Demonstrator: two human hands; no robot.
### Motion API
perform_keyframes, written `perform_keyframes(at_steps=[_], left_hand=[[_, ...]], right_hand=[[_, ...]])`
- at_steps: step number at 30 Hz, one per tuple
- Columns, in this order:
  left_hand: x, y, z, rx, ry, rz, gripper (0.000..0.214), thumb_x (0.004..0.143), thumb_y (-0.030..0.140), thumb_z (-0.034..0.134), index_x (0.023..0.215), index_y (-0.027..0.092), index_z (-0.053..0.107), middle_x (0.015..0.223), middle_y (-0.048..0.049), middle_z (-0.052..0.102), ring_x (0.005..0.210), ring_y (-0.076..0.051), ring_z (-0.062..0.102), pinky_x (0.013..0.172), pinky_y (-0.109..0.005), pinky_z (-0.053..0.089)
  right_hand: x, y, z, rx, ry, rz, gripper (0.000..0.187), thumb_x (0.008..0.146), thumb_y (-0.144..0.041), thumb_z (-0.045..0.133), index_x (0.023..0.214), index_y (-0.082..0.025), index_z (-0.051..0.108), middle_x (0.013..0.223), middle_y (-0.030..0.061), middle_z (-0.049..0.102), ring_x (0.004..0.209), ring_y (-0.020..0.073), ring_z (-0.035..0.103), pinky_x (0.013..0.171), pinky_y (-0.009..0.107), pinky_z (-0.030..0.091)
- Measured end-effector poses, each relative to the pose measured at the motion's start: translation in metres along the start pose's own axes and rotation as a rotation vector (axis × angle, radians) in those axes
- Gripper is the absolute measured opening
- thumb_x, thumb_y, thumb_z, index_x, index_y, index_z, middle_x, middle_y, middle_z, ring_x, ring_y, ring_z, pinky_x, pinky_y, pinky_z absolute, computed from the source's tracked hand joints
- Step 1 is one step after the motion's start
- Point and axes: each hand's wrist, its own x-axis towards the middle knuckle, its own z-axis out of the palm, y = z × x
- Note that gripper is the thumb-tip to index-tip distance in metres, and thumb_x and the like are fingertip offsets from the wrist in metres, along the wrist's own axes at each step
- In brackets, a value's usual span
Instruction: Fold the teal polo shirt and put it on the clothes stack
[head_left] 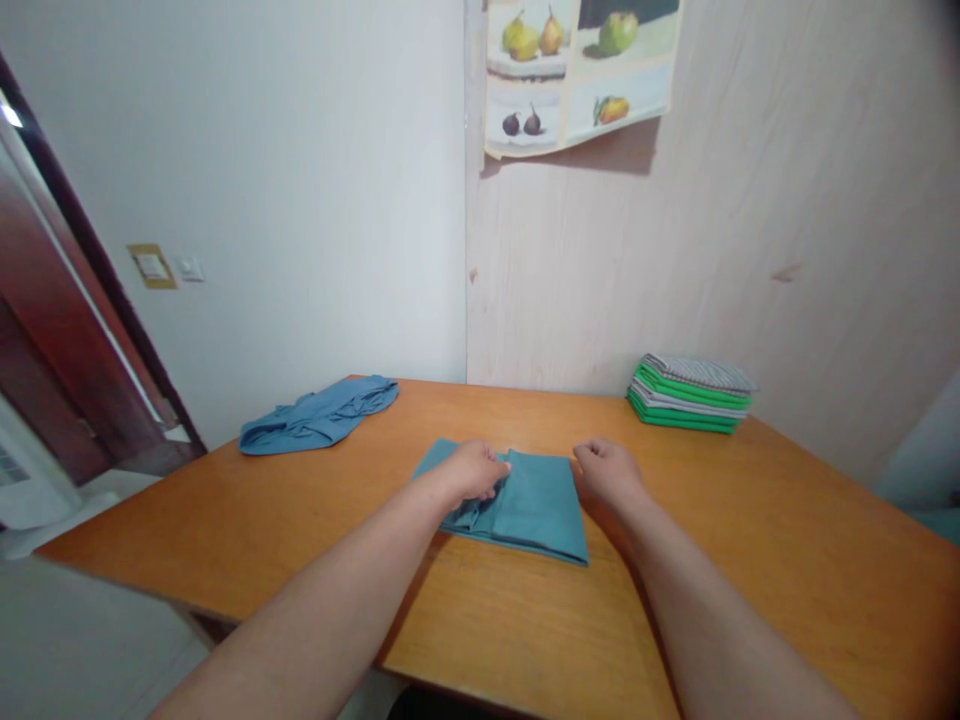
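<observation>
A teal piece of fabric point(536, 505), folded into a flat rectangle with a fold line down its middle, lies on the wooden table. Over its left half, my left hand point(474, 472) is closed, pinching the fabric close to that middle line. Some cloth bunches under its fingers, and the fingertips are partly hidden. My right hand point(609, 470) is closed beside the far right corner of the fabric, its fingers curled. What it holds, if anything, is hidden, and I cannot tell whether it touches the edge.
A crumpled blue garment point(322, 412) lies at the table's back left. A stack of folded green and grey striped cloths point(690, 395) stands at the back right. The orange-brown table point(510, 620) meets the wall, where a fruit poster point(581, 75) hangs.
</observation>
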Motion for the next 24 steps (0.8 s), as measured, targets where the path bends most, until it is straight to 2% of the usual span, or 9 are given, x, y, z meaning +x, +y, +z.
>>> perform_keyframes(at_steps=[3,6,8,10,13,20,24], left_hand=[[-0.002,0.007,0.004,0.093,-0.031,-0.003,0.033,0.082,0.04,0.063,0.059,0.019,0.054,0.049,-0.0014,0.055,0.047,-0.015,0.055,0.047,-0.024,0.039],[-0.005,0.01,0.009,0.154,0.055,0.062,0.028,0.077,0.039,0.068,0.061,0.019,0.057,0.054,-0.0029,0.06,0.057,-0.018,0.06,0.052,-0.025,0.04],[-0.008,0.011,0.013,0.164,0.146,0.103,0.022,0.073,0.039,0.071,0.072,0.019,0.061,0.069,-0.005,0.067,0.069,-0.02,0.064,0.056,-0.024,0.041],[-0.01,0.011,0.017,0.171,0.209,0.111,0.028,0.071,0.04,0.073,0.087,0.019,0.063,0.087,-0.0082,0.072,0.079,-0.022,0.066,0.059,-0.024,0.042],[-0.012,0.01,0.023,0.135,0.218,0.097,0.038,0.072,0.038,0.074,0.102,0.019,0.06,0.102,-0.0108,0.07,0.088,-0.023,0.066,0.062,-0.023,0.044],[-0.014,0.018,0.029,-0.235,0.142,0.033,0.04,0.078,0.018,0.068,0.115,0.018,0.053,0.079,0.0009,0.064,0.065,-0.013,0.06,0.052,-0.018,0.04],[-0.015,0.019,0.032,-0.181,0.127,0.025,0.042,0.076,0.015,0.069,0.115,0.019,0.054,0.082,0.0013,0.064,0.064,-0.012,0.059,0.052,-0.019,0.04]], right_hand=[[-0.001,-0.002,0.001,0.008,0.002,-0.011,0.029,0.083,-0.034,0.047,0.065,-0.021,0.064,0.065,0.0053,0.065,0.063,0.0175,0.056,0.056,0.026,0.034],[-0.001,-0.003,0.001,0.009,0.01,-0.013,0.028,0.083,-0.033,0.047,0.065,-0.02,0.065,0.067,0.0062,0.066,0.065,0.0174,0.056,0.055,0.026,0.032],[-0.001,-0.003,0.001,0.01,0.01,-0.012,0.029,0.083,-0.034,0.047,0.064,-0.02,0.065,0.067,0.0065,0.066,0.065,0.0173,0.056,0.055,0.026,0.031],[-0.001,-0.003,0.001,0.011,0.007,-0.011,0.03,0.083,-0.035,0.047,0.064,-0.02,0.064,0.067,0.0066,0.066,0.064,0.0173,0.056,0.055,0.026,0.031],[-0.001,-0.003,0.003,0.011,-0.001,-0.01,0.029,0.083,-0.034,0.047,0.064,-0.02,0.064,0.068,0.0068,0.067,0.063,0.0174,0.056,0.054,0.026,0.031],[-0.002,-0.004,0.004,0.0,-0.036,-0.009,0.03,0.084,-0.036,0.047,0.066,-0.02,0.065,0.068,0.0069,0.067,0.06,0.0169,0.056,0.054,0.026,0.032],[-0.001,-0.004,0.002,-0.013,-0.045,-0.005,0.031,0.085,-0.036,0.047,0.066,-0.02,0.065,0.068,0.0076,0.068,0.062,0.0181,0.058,0.054,0.027,0.032]])
